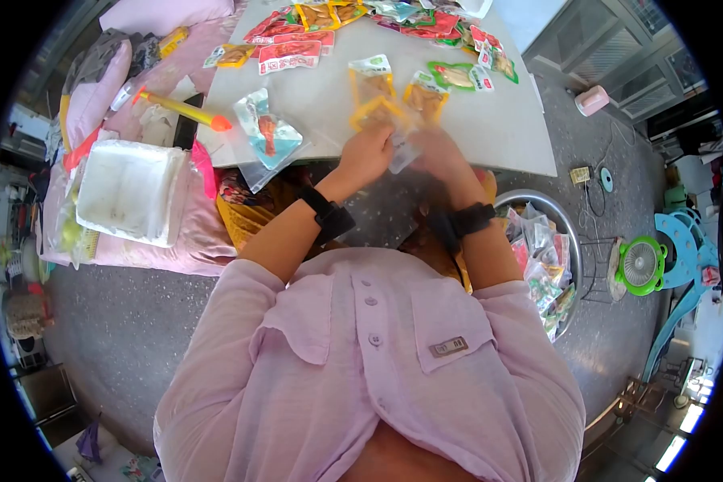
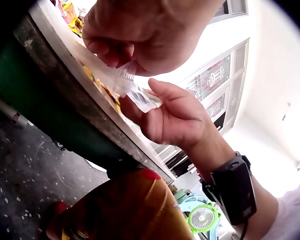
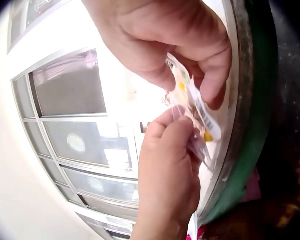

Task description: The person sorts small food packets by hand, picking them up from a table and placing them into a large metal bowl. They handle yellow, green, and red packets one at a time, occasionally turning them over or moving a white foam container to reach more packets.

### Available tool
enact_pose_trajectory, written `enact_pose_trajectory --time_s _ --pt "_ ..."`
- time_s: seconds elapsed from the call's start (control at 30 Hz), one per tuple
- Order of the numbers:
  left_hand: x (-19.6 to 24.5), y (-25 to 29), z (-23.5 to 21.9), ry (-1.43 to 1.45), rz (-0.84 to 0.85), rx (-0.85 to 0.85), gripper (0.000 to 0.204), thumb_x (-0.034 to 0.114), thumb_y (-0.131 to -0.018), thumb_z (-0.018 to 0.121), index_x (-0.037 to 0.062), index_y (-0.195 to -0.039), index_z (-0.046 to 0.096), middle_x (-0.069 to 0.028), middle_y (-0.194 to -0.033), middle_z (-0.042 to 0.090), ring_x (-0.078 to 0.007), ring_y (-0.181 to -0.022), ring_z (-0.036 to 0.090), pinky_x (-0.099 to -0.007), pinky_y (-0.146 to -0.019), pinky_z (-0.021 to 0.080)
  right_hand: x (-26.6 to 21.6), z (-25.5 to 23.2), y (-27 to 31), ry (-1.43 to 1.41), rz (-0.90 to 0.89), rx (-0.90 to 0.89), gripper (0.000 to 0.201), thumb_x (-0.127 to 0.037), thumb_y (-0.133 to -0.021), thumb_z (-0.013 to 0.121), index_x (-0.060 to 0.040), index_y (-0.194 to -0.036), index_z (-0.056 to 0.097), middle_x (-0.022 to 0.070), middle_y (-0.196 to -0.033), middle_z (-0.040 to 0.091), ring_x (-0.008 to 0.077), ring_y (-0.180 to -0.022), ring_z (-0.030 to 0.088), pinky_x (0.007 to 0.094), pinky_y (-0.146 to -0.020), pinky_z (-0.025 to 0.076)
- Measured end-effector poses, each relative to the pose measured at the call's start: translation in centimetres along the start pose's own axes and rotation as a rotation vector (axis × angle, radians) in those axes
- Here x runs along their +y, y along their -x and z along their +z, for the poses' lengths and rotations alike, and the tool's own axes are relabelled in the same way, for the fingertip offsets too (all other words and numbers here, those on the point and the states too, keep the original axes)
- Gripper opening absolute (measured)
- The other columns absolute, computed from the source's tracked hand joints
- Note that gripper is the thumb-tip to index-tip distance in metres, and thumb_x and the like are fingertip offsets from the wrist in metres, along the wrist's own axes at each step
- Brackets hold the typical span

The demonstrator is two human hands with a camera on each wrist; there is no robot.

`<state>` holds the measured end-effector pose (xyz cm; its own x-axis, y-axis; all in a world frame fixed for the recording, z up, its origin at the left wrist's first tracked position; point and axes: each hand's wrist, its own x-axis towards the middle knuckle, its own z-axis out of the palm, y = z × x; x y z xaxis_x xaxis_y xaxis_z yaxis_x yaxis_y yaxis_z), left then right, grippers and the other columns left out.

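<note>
Both hands at the near edge of the white worktop (image 1: 506, 128), pinching one small clear snack packet (image 1: 400, 151) between them. Left hand (image 1: 367, 153) and right hand (image 1: 434, 153) meeting over it, thumb and fingertips of each grip closed narrow on the film. From the left wrist view, the packet (image 2: 140, 97) held at its barcoded end by the right hand (image 2: 177, 120), with the left hand (image 2: 140, 30) curled on it from above. From the right wrist view, the same packet (image 3: 197, 110) standing on edge, just clear of the worktop rim (image 3: 240, 100).

Best handled, by the look of it, with light pinches kept on the sealed margins rather than the filled middle, the slippery film held taut and low over the worktop so a slip costs nothing.

Just beyond the hands, two yellow packets (image 1: 394, 100); to the left, a clear bag with a red snack inside (image 1: 267, 135). Further back, a spread of red, green and yellow packets (image 1: 426, 24). Beside the right forearm, below the worktop, a metal basin (image 1: 566, 233) heaped with more packets. On the floor to the right, a small green fan (image 1: 641, 265).
</note>
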<state>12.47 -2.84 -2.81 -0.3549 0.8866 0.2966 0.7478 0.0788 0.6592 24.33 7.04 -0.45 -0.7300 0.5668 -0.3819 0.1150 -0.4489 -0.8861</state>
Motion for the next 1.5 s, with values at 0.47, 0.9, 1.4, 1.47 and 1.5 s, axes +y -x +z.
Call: enact_pose_trajectory --time_s 0.47,0.9,1.4,1.47,1.5 --pt "0.3 0.2 0.1 0.008 0.073 0.12 0.016 0.009 -0.07 0.044 0.0021 -0.081 0.052 -0.0141 -0.079 0.054 -0.0321 -0.076 0.051 -0.0404 -0.064 0.041 1.9 -0.1 -2.6 0.33 -0.323 0.244 0.023 -0.006 -0.073 0.05 0.0038 -0.093 0.045 0.0099 -0.069 0.054 0.0198 -0.069 0.057 0.0302 -0.054 0.046" --pt "-1.3 0.3 1.4 -0.044 0.01 0.07 0.02 0.014 -0.071 0.046 0.0055 -0.088 0.052 -0.0138 -0.08 0.055 -0.0302 -0.077 0.052 -0.0382 -0.065 0.042 -0.9 -4.4 -7.9 1.006 -0.279 0.618 0.053 -0.028 -0.065 0.057 0.0015 -0.103 0.035 0.0237 -0.09 0.054 0.0362 -0.086 0.053 0.0407 -0.073 0.042" --pt "-0.9 0.3 1.3 -0.006 0.031 0.133 0.016 0.012 -0.069 0.042 0.0037 -0.079 0.052 -0.0144 -0.076 0.053 -0.0319 -0.075 0.05 -0.0414 -0.065 0.039 -1.7 -0.6 -2.8 1.668 -0.402 0.425 0.029 -0.029 -0.07 0.049 -0.0053 -0.085 0.055 0.0158 -0.09 0.057 0.0283 -0.086 0.054 0.0396 -0.075 0.04" --pt "-0.8 0.5 1.4 -0.003 0.032 0.145 0.016 0.011 -0.069 0.042 0.0039 -0.079 0.052 -0.0144 -0.076 0.053 -0.0319 -0.075 0.05 -0.0414 -0.064 0.04 -1.5 -0.4 -1.7 1.602 -0.363 0.322 0.031 -0.03 -0.07 0.049 -0.0027 -0.084 0.053 0.0183 -0.086 0.057 0.0304 -0.082 0.054 0.0397 -0.073 0.041" --pt "-0.5 0.6 1.3 -0.009 0.028 0.142 0.017 0.011 -0.069 0.042 0.0042 -0.08 0.053 -0.0145 -0.075 0.053 -0.0317 -0.075 0.05 -0.0414 -0.064 0.04 -1.4 -0.4 -1.4 1.565 -0.342 0.271 0.032 -0.03 -0.07 0.05 -0.0014 -0.083 0.053 0.0195 -0.085 0.057 0.0315 -0.08 0.055 0.0398 -0.072 0.042"
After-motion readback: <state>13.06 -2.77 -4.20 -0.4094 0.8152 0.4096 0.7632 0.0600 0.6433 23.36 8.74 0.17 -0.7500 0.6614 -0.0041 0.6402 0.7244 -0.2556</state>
